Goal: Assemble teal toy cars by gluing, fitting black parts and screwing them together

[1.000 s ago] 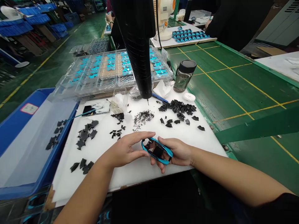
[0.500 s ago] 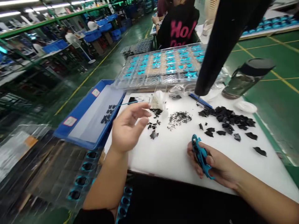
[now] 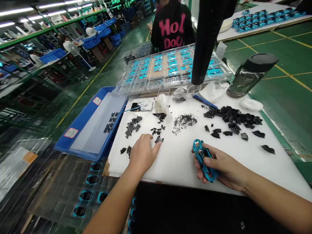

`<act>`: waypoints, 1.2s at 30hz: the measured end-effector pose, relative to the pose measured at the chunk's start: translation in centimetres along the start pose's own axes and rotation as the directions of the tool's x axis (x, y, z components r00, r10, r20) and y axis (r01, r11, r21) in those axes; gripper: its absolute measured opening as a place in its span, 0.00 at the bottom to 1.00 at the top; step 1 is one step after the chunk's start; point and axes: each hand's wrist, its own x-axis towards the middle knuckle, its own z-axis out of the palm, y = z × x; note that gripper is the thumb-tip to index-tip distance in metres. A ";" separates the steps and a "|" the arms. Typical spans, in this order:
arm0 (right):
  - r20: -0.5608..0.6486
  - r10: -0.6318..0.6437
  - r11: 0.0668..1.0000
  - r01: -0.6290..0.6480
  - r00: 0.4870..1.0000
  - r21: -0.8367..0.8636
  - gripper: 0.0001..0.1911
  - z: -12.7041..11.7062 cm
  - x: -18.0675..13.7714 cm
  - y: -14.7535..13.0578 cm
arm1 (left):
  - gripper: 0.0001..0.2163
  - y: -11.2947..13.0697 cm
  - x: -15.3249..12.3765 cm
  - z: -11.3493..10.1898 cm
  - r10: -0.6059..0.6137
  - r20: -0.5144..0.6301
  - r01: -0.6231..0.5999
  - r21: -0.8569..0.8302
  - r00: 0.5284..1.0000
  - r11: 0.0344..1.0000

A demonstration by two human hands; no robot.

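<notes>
bright, even light falls from fluorescent tubes (image 3: 48,6) overhead, leaving only faint shadows under the hands (image 3: 143,154) on the white board (image 3: 185,165). glare streaks the clear plastic trays (image 3: 170,68), and wide-angle distortion bends the shelving (image 3: 46,35) at the left edge.

The left hand (image 3: 143,154) rests on a white plastic board (image 3: 175,165), its fingertips (image 3: 156,146) just beside a small black cut piece (image 3: 159,139). The right hand (image 3: 220,162) curls around a blue plastic oval frame (image 3: 200,159). Farther along the board lie a heap of black cut pieces (image 3: 231,115) and a scatter of tiny black bits (image 3: 184,122). A blue plastic tray (image 3: 80,153) sits left of the board, and a person in a black hoodie (image 3: 172,32) stands beyond stacked clear plastic trays (image 3: 170,70).
</notes>
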 end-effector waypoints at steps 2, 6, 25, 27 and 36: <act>0.001 -0.003 1.000 0.003 1.000 0.003 0.23 0.1 0.0 0.0 | 0.08 0.4 0.6 0.4 0.056 0.002 -0.056 -0.011 0.998 0.998; 0.031 -0.001 1.000 0.001 1.000 0.013 0.21 -0.1 0.0 0.2 | 0.04 0.1 0.5 0.4 0.222 -0.052 -0.225 -0.065 0.974 0.972; -0.021 0.022 0.994 -0.020 1.000 0.108 0.16 0.2 0.1 0.0 | 0.16 -2.8 -1.8 -1.0 0.673 -0.031 -0.671 0.058 0.739 0.739; -0.039 0.021 0.992 -0.016 0.999 0.125 0.16 0.2 0.2 0.0 | 0.13 -2.1 -2.5 -1.0 0.528 -0.063 -0.529 -0.001 0.847 0.849; -0.198 0.039 0.963 0.016 0.979 0.268 0.20 1.2 0.5 -0.3 | 0.10 0.6 -3.1 0.7 0.502 0.041 -0.501 -0.033 0.864 0.865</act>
